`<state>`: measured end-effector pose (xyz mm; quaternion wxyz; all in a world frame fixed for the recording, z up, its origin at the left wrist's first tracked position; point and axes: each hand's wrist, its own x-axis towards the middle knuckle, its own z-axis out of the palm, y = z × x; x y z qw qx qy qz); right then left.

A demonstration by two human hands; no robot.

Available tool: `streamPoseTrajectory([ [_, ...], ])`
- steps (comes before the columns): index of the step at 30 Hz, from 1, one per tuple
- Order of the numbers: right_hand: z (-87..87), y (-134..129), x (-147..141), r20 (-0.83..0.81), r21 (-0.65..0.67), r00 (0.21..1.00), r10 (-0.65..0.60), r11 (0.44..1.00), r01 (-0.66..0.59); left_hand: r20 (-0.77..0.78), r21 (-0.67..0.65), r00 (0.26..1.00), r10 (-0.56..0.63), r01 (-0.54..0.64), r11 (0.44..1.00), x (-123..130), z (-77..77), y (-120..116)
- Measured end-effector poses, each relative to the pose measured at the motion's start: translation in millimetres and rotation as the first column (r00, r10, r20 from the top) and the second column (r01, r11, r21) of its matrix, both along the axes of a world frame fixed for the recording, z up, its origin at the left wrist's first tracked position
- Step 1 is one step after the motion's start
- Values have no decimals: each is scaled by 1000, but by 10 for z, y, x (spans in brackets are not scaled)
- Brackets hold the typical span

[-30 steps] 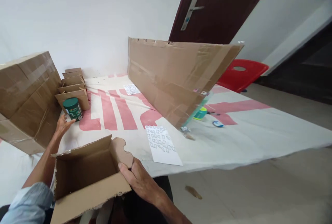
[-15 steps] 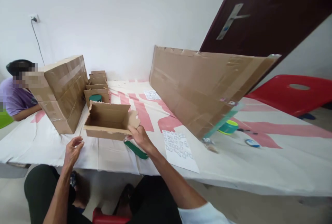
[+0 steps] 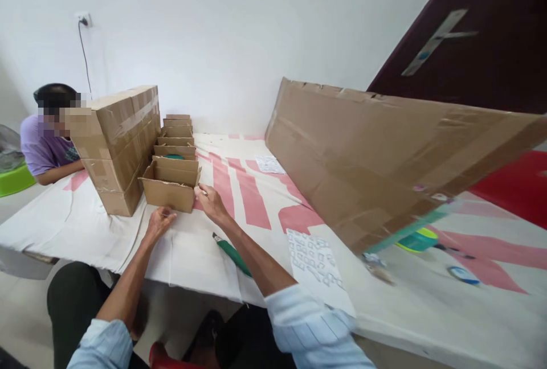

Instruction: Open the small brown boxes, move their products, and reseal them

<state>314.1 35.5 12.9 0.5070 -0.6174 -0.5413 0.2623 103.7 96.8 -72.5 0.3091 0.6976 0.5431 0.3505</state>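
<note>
A small open-topped cardboard box (image 3: 168, 195) stands at the near end of a row of similar boxes on the cloth-covered table. At its right side, my right hand (image 3: 209, 201) is closed on the edge of the box. My left hand (image 3: 160, 222) is just below the front face of the box, fingers curled together; whether anything is in them I cannot make out. Behind this box, part of a round green thing (image 3: 174, 156) shows. A long green object with a dark tip (image 3: 233, 254) lies on the cloth, partly behind my right forearm.
A tall block of taped cartons (image 3: 123, 147) stands left of the row. To the right leans a large cardboard panel (image 3: 363, 152). A sheet with drawn shapes (image 3: 316, 263), a teal tape roll (image 3: 419, 240) and a blue-white roll (image 3: 464, 275) lie on the table. A person (image 3: 51, 135) sits far left.
The small box has moved away from me to the row, held in my right hand. My left hand has reached forward to the box, its fingers now drawn together. The view has shifted left.
</note>
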Motion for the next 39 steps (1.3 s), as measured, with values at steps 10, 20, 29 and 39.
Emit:
streamPoseTrajectory([
  [10,-1275,-1316,698,535,85,840,-86,995,48,-108,-73,983,146,-154,985,281,40,364],
  [20,-1634,-1563,686,627,197,751,-209,975,106,-102,-61,985,142,-149,987,351,14,426],
  [29,-1669,-1566,703,606,204,766,-216,972,113,-67,-62,993,93,-97,993,314,81,521],
  [39,-1761,-1586,761,559,241,802,-209,967,85,-13,-56,999,40,-41,998,328,-48,590],
])
